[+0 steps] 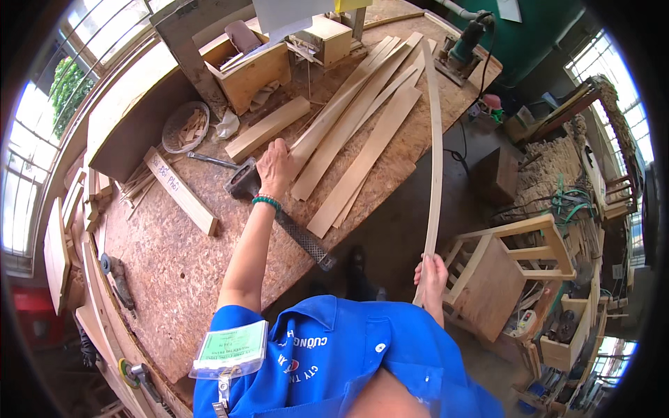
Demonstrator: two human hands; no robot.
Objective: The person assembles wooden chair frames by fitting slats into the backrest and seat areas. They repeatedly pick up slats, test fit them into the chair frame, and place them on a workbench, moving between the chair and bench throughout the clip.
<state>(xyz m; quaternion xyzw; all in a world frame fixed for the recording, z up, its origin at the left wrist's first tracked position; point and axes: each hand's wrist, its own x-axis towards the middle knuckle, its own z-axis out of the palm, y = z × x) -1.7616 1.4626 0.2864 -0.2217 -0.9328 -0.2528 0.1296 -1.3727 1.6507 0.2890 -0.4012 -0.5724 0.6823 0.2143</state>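
My right hand (433, 280) is closed around the near end of a long, thin wooden strip (435, 146), which reaches away past the bench's right edge. My left hand (277, 168) is closed at the near end of another wooden strip (327, 120) on the bench; its fingertips are partly hidden. Several flat wooden boards (376, 153) lie fanned out to the right of that hand. Under my left wrist is a dark metal tool (244, 180), and a black textured bar (303, 238) sticks out toward the bench's near edge. A thick wood block (268, 129) rests just beyond the hand.
A woven basket of wood scraps (186, 127) and a marked board (180, 191) lie left on the worn bench (209, 292). Wooden boxes (251, 73) stand at the back. A green power tool (465, 49) sits at the far right corner. A wooden chair (488, 285) is at right.
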